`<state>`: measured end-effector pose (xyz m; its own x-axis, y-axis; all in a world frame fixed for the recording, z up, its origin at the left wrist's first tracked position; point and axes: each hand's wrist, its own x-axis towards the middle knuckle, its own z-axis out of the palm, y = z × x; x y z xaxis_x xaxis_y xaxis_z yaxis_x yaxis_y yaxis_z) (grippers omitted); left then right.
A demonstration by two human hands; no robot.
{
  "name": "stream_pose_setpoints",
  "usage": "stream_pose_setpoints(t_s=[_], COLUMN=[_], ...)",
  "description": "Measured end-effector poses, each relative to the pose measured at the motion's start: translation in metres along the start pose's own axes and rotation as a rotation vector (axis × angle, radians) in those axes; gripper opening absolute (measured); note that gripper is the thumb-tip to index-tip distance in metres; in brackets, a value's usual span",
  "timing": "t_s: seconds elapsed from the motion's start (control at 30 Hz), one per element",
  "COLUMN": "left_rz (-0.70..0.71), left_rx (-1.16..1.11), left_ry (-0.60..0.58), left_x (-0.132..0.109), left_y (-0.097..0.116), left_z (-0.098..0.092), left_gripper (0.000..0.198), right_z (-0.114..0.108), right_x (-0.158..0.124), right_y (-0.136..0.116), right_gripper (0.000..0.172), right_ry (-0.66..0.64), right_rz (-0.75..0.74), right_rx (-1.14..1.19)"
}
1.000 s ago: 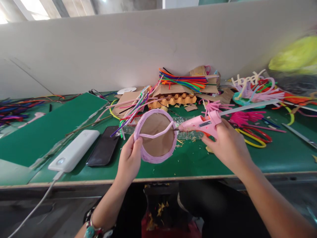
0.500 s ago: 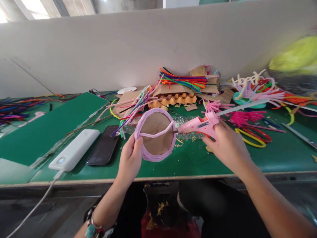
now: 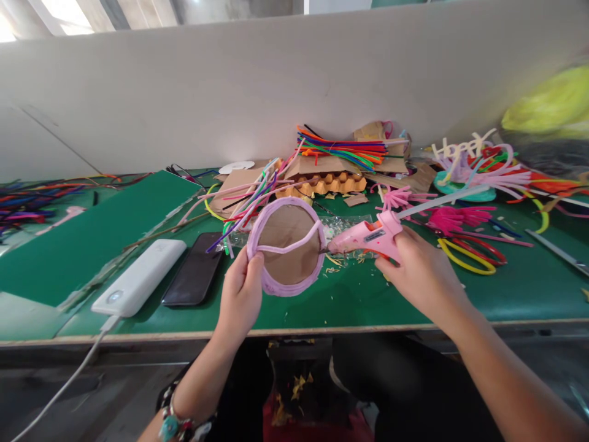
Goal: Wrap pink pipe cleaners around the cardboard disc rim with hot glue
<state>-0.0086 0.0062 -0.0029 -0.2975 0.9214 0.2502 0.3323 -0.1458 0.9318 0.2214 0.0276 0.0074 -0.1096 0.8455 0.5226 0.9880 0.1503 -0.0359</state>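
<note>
Between thumb and fingers, my left hand (image 3: 242, 288) grips the left edge of a round cardboard disc (image 3: 288, 270), which is tilted up towards me above the table. Lilac pipe cleaner (image 3: 292, 290) rings the disc's rim, and a loose lilac length (image 3: 289, 247) runs across its face from my thumb to the upper right rim. My right hand (image 3: 416, 267) is closed round the handle of a pink glue gun (image 3: 368, 237). The gun's nozzle is at the disc's right rim; whether it touches I cannot tell. A long translucent glue stick (image 3: 442, 201) sticks out of the gun's back.
A white power bank (image 3: 140, 276) with a cable and a black phone (image 3: 193, 270) lie on the left. Behind the disc are an egg carton (image 3: 331, 184) and bundled pipe cleaners (image 3: 340, 147). Yellow-and-red-handled scissors (image 3: 469, 255) lie at right, near pink pipe-cleaner tassels (image 3: 460, 218).
The disc has risen slightly and shifted a little left in my left hand. The glue gun's nozzle has dropped slightly along the right rim. Both grips are the same.
</note>
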Motion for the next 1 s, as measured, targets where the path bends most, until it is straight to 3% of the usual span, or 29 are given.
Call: stream_pose_setpoints(t_s=[0.43, 0.7, 0.8, 0.93, 1.0], left_rz=[0.013, 0.029, 0.029, -0.012, -0.009], left_rx=[-0.065, -0.104, -0.102, -0.130, -0.165], left_ry=[0.015, 0.017, 0.022, 0.041, 0.066], left_x=[0.001, 0.001, 0.001, 0.003, 0.005], left_y=[-0.003, -0.007, -0.005, -0.009, -0.013], left_z=[0.000, 0.002, 0.003, 0.001, 0.000], left_gripper=[0.024, 0.023, 0.022, 0.022, 0.022], right_z=[-0.003, -0.002, -0.002, -0.007, -0.008], right_x=[-0.002, -0.003, -0.004, -0.002, 0.002], right_y=[-0.006, -0.008, -0.010, -0.009, -0.004], right_gripper=[0.026, 0.030, 0.022, 0.012, 0.017], right_ry=[-0.073, -0.110, -0.134, -0.158, -0.170], right_rz=[-0.022, -0.057, -0.047, 0.011, 0.115], right_rx=[-0.027, 0.087, 0.123, 0.384, 0.587])
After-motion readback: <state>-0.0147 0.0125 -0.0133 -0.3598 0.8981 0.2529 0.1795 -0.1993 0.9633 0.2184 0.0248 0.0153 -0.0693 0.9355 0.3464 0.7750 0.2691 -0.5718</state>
